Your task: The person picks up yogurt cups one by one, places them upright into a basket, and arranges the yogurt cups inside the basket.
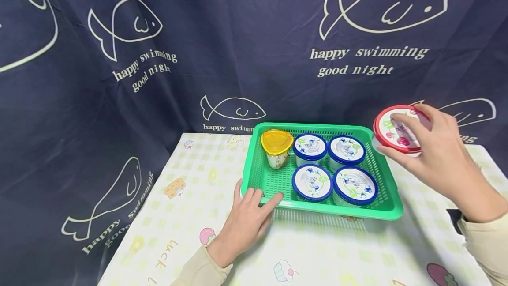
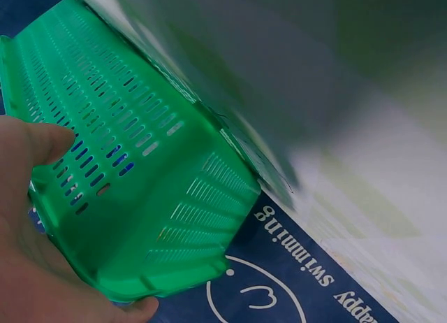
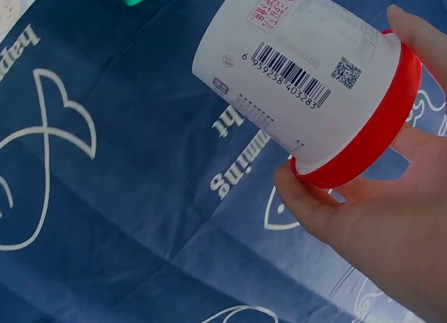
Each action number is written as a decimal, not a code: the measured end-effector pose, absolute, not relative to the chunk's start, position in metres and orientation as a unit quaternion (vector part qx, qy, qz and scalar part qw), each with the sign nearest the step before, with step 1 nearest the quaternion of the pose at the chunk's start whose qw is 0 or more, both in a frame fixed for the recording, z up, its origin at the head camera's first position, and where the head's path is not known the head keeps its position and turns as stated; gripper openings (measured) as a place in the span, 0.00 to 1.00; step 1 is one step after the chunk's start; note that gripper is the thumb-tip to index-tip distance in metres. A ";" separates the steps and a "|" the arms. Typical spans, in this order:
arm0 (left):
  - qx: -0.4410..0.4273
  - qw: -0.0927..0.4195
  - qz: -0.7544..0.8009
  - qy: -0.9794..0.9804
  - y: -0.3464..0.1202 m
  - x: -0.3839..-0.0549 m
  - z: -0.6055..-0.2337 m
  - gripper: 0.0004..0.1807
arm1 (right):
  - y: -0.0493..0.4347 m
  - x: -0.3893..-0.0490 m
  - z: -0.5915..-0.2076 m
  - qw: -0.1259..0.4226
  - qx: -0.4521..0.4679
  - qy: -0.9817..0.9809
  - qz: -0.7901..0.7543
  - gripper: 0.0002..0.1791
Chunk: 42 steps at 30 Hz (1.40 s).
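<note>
My right hand (image 1: 440, 153) grips a white tub with a red lid (image 1: 398, 129) by the lid's edge, raised beyond the basket's right end. In the right wrist view, the tub (image 3: 293, 75) shows a barcode on its side, with fingertips around its red rim. At the near left corner of a green plastic basket (image 1: 317, 208), my left hand (image 1: 244, 220) holds the rim. The left wrist view shows that thumb against the outer wall of the basket (image 2: 140, 218) and fingers over the edge. Inside sit several blue-lidded tubs (image 1: 312, 183) and one yellow-lidded cup (image 1: 276, 147).
The basket stands on a table with a pale checked cloth (image 1: 210, 169) printed with small pictures. Behind the table hangs a dark blue curtain (image 1: 238, 47) with white fish outlines and lettering. The blue-lidded tubs fill the basket's middle and right; the yellow-lidded cup is at its back left.
</note>
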<state>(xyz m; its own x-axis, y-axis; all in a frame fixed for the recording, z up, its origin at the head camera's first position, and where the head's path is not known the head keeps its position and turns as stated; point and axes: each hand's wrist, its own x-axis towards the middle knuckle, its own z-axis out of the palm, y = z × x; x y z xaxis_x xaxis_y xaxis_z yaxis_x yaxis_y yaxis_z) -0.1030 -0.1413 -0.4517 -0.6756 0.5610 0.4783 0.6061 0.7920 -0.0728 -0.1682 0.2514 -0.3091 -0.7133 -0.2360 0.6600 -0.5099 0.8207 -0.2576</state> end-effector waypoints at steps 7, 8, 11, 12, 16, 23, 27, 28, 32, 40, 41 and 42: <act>-0.320 0.245 -0.044 -0.914 -0.140 -0.104 -0.452 0.25 | 0.237 -0.172 -0.304 0.294 0.208 -0.910 0.205 0.41; -0.320 0.244 -0.043 -0.914 -0.141 -0.104 -0.452 0.25 | 0.234 -0.172 -0.302 0.289 0.208 -0.912 0.205 0.42; -0.320 0.245 -0.043 -0.914 -0.141 -0.105 -0.451 0.26 | 0.221 -0.171 -0.299 0.281 0.222 -0.911 0.204 0.43; -0.320 0.246 -0.042 -0.914 -0.141 -0.105 -0.451 0.26 | 0.216 -0.171 -0.298 0.281 0.231 -0.909 0.204 0.44; -0.319 0.244 -0.043 -0.915 -0.142 -0.105 -0.451 0.26 | 0.195 -0.169 -0.300 0.289 0.279 -0.892 0.207 0.42; -0.320 0.243 -0.046 -0.915 -0.142 -0.104 -0.453 0.25 | 0.158 -0.170 -0.306 0.284 0.345 -0.870 0.210 0.40; -0.322 0.245 -0.052 -0.913 -0.142 -0.105 -0.454 0.25 | 0.139 -0.172 -0.308 0.272 0.367 -0.867 0.198 0.39; -0.323 0.248 -0.054 -0.912 -0.142 -0.105 -0.454 0.25 | 0.135 -0.173 -0.309 0.269 0.371 -0.867 0.196 0.40; -0.328 0.257 -0.060 -0.907 -0.141 -0.105 -0.454 0.25 | 0.122 -0.175 -0.314 0.244 0.376 -0.872 0.198 0.39; -0.326 0.251 -0.049 -0.910 -0.143 -0.104 -0.453 0.26 | 0.104 -0.182 -0.325 0.204 0.387 -0.871 0.221 0.40; -0.325 0.250 -0.047 -0.911 -0.143 -0.104 -0.453 0.26 | 0.101 -0.182 -0.327 0.202 0.391 -0.870 0.224 0.40; -0.324 0.248 -0.045 -0.912 -0.143 -0.104 -0.453 0.26 | 0.098 -0.183 -0.329 0.198 0.395 -0.868 0.227 0.40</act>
